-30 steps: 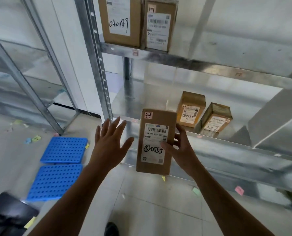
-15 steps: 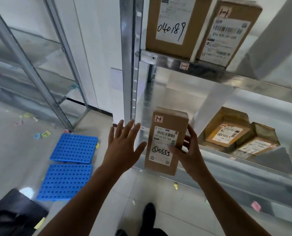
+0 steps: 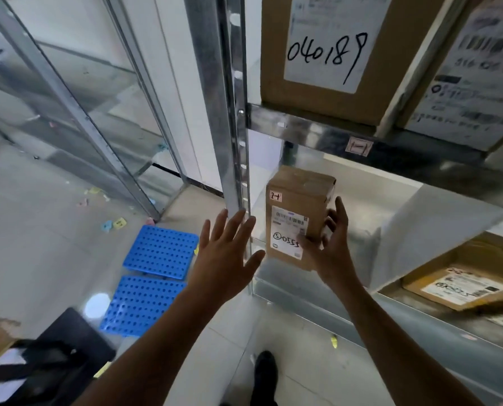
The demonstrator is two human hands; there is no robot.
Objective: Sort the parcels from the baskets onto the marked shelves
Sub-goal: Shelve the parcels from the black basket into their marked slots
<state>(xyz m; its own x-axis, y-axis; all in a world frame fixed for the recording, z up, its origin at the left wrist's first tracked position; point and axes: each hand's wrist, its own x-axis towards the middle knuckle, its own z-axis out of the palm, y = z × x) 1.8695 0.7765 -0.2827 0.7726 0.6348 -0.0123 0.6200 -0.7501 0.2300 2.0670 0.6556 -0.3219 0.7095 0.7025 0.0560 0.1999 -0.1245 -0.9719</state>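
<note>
The parcel [image 3: 298,200] stands upright, long axis vertical and label toward the person, at the left front corner of the lower shelf [image 3: 306,291], just right of the post [image 3: 229,112]. Whether its base bears fully on the shelf cannot be told. The right hand [image 3: 332,250] has it in its grip: thumb on the label's lower corner, fingers curled round the right side face. The left hand [image 3: 227,259] is empty, fingers spread, just left of the parcel and in front of the post, not touching either. The parcel lies ahead of the right grip, toward the shelf's depth. The likely remaining move is therefore a short push inward, then release. The right hand is nearer; the left would have to clear the post to assist. The parcel's red tag [image 3: 275,196] appears to read 2-1; the lower shelf's own mark is not verified. Judged risk: a tall, narrow parcel may tip if its base overhangs the lip. A flat box [image 3: 461,285] lies well apart to the right.
</note>
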